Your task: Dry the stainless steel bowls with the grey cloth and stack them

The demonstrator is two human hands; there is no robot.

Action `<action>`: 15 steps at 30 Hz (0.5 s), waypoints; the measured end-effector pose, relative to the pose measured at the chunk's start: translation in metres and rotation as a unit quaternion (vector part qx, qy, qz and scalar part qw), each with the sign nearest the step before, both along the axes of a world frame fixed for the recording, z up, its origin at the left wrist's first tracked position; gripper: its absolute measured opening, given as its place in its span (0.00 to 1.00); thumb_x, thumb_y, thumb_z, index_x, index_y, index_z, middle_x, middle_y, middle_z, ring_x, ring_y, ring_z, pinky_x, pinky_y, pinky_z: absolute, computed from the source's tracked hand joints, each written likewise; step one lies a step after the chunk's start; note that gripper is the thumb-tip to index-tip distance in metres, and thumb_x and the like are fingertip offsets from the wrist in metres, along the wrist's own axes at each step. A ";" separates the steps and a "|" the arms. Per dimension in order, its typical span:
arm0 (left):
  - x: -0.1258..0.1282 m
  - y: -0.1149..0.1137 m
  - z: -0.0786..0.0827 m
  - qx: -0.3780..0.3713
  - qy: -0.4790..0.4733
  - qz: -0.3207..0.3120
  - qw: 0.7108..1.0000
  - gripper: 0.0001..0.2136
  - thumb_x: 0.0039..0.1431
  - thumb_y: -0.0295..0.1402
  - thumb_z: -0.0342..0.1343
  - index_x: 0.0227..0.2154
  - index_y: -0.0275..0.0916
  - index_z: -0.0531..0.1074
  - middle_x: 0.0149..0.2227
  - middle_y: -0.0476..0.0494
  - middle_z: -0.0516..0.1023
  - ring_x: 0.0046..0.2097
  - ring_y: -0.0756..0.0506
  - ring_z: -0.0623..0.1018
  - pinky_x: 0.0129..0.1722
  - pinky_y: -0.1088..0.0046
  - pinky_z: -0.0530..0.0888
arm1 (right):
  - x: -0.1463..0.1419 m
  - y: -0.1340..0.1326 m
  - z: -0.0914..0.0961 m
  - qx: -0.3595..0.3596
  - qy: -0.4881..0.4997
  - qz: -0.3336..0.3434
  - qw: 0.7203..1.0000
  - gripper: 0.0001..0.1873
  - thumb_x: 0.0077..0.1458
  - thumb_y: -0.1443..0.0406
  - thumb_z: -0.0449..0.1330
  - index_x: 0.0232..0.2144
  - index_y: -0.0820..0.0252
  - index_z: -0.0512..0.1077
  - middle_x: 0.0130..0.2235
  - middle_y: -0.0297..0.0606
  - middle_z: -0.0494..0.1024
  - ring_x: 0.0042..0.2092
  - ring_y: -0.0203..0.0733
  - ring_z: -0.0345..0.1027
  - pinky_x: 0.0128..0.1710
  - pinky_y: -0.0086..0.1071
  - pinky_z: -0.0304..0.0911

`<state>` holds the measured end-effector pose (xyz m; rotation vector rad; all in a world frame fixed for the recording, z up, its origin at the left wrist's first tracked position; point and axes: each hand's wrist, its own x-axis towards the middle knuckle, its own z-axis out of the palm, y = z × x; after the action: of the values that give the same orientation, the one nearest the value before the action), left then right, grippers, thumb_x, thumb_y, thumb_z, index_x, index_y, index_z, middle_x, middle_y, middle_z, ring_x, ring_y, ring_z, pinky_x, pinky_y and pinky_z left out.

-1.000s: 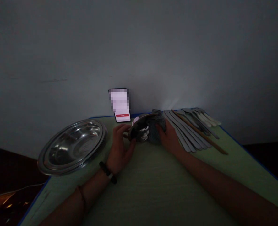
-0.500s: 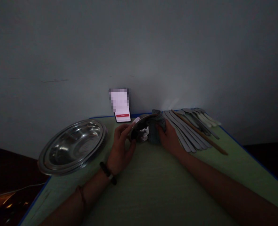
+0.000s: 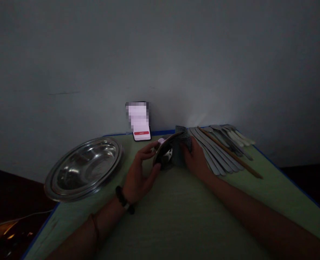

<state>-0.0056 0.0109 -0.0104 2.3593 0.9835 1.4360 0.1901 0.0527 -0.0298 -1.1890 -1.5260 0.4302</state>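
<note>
Metal bowl (image 3: 167,155) tilts, gripped by my left hand (image 3: 138,174), near the table's (image 3: 181,213) far edge; my right hand (image 3: 197,158) clutches cloth (image 3: 179,156).

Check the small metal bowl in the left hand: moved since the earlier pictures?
Yes, slightly. Judged against the phone, the left edge of the small metal bowl has shifted right and a little lower in the view.

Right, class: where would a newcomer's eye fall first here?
Probably the glowing phone, standing upright by the wall, catches the eye first. Next come the shiny metal basins at the left. Then, centrally, the left hand holds a tilted metal bowl, the right hand a grey cloth at its rim.
</note>
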 end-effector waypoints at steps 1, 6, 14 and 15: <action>0.000 0.000 0.000 0.002 0.000 0.002 1.000 0.19 0.55 0.22 0.55 0.48 0.40 0.59 0.56 0.37 0.65 0.58 0.43 0.67 0.55 0.58 0.67 | 0.000 0.000 0.000 0.001 0.001 0.002 1.000 0.06 0.57 0.63 0.50 0.36 0.59 0.64 0.35 0.40 0.75 0.35 0.42 0.67 0.36 0.36 0.62; -0.001 0.001 0.001 0.030 0.044 0.039 0.998 0.25 0.56 0.24 0.54 0.56 0.42 0.57 0.55 0.38 0.64 0.57 0.43 0.66 0.55 0.58 0.67 | -0.001 -0.002 0.001 0.013 0.004 0.014 1.000 0.06 0.57 0.64 0.50 0.36 0.58 0.64 0.36 0.40 0.74 0.35 0.41 0.67 0.36 0.35 0.62; -0.003 -0.003 0.000 -0.004 0.060 0.056 0.997 0.25 0.61 0.29 0.49 0.61 0.48 0.54 0.55 0.41 0.60 0.57 0.44 0.64 0.55 0.61 0.68 | -0.001 -0.003 0.002 0.017 -0.013 0.018 1.000 0.07 0.57 0.65 0.50 0.38 0.58 0.65 0.36 0.39 0.74 0.36 0.41 0.67 0.37 0.36 0.62; -0.003 -0.003 0.000 -0.009 0.057 0.052 0.997 0.25 0.61 0.29 0.49 0.61 0.47 0.54 0.55 0.41 0.60 0.57 0.44 0.63 0.55 0.60 0.67 | -0.001 -0.003 0.002 0.019 -0.016 0.018 1.000 0.06 0.57 0.65 0.50 0.38 0.58 0.65 0.36 0.39 0.74 0.36 0.41 0.67 0.36 0.36 0.62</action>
<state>-0.0089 0.0083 -0.0100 2.4336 1.1578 1.3341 0.1891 0.0493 -0.0275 -1.1464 -1.5789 0.4052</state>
